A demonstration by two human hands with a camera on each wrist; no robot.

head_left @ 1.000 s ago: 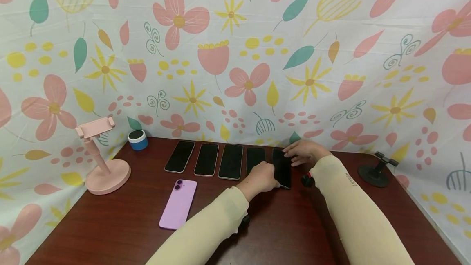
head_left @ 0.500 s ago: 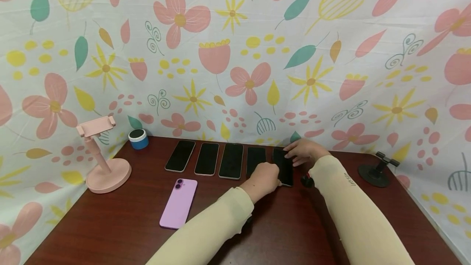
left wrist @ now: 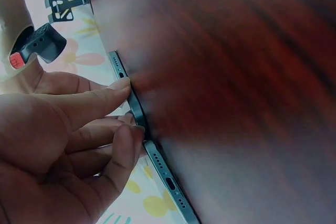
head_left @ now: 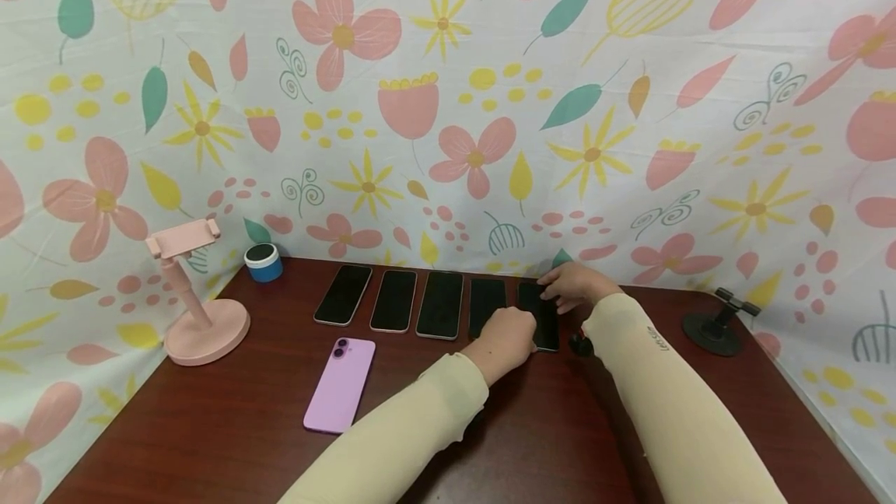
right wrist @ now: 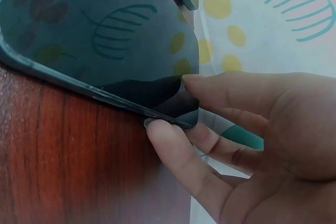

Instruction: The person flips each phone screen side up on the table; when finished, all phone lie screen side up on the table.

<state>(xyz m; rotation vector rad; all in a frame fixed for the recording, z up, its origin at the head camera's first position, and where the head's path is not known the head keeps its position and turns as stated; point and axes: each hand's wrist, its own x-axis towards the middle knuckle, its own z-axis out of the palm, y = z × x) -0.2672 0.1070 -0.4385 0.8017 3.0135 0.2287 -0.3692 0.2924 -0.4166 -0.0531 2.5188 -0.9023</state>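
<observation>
A row of black-screened smartphones lies face up along the back of the table. My hands are at the rightmost smartphone (head_left: 542, 321). The left hand (head_left: 502, 337) holds its near end; in the left wrist view the thumb presses the bottom edge (left wrist: 122, 74), with the other fingers bent beside it. The right hand (head_left: 577, 286) holds the far right corner; in the right wrist view one fingertip is at the end edge and another at the long side of the smartphone (right wrist: 131, 40). Just left lies another smartphone (head_left: 486, 298), partly hidden by the left hand.
A purple smartphone (head_left: 339, 386) lies camera side up, nearer on the left. A pink phone stand (head_left: 203, 333) and a blue-and-white round container (head_left: 263, 263) stand at the left. A small black stand (head_left: 712, 333) is at the right. Flowered cloth (head_left: 448, 99) hangs behind the table (head_left: 560, 442).
The rightmost smartphone's near end has swung a little to the right, lining up better with the row. My left hand has shifted slightly right with it; the right hand stays at the far corner.
</observation>
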